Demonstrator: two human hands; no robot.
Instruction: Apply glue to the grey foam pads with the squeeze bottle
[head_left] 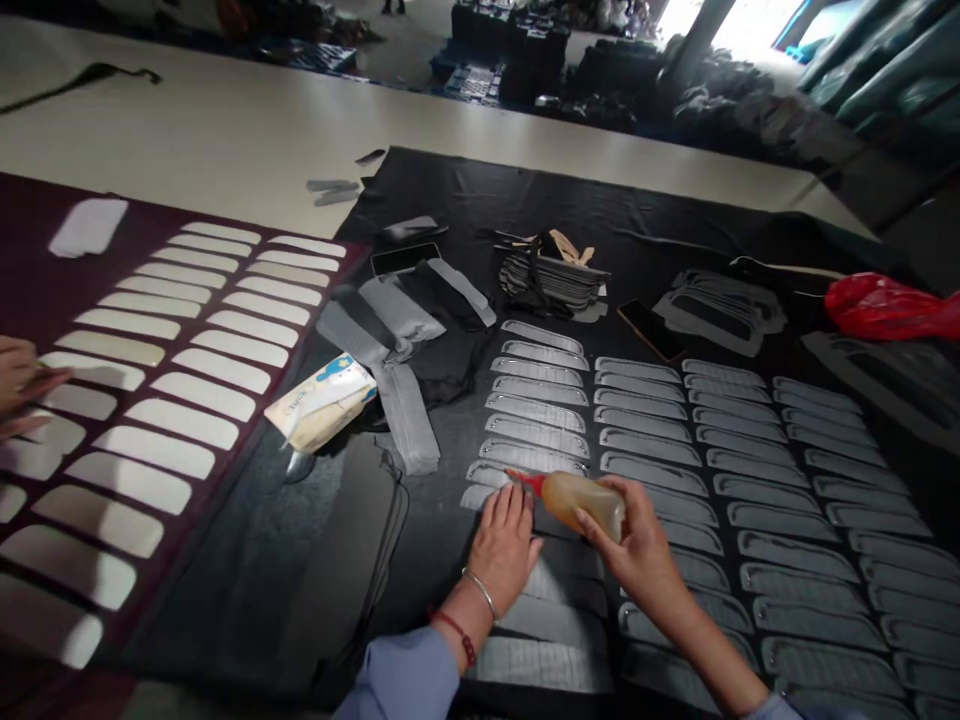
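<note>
Several plain gray strips (544, 665) lie in the column at bottom center, no glossy edge line visible on them; by appearance, these are the ones left to do. Just beyond, a worker's left hand (501, 545) presses flat, fingers extended, at the near end of a strip. The right hand (637, 530), lower center, grips a squeeze bottle (577, 498), its red nozzle (526, 481) pointing left above the same column; whether the tip touches a strip cannot be told. To the right, three columns of outlined strips (649, 430) carry a glossy line around the edge, as do those at the far end of the worker's own column, suggesting that most of this layout is done; the strips at the lower right corner are too dim to judge. At the left edge, a co-worker's hand (26, 385) reaches over rows of white strips (184, 395). A tissue packet (326, 405) sits left of center, with a phone (651, 330) and a tied bundle (551, 280) farther up. A red bag (889, 305) rests at right. Black cloth (465, 190) covers much of the pale table (225, 115), bare across the upper left.
</note>
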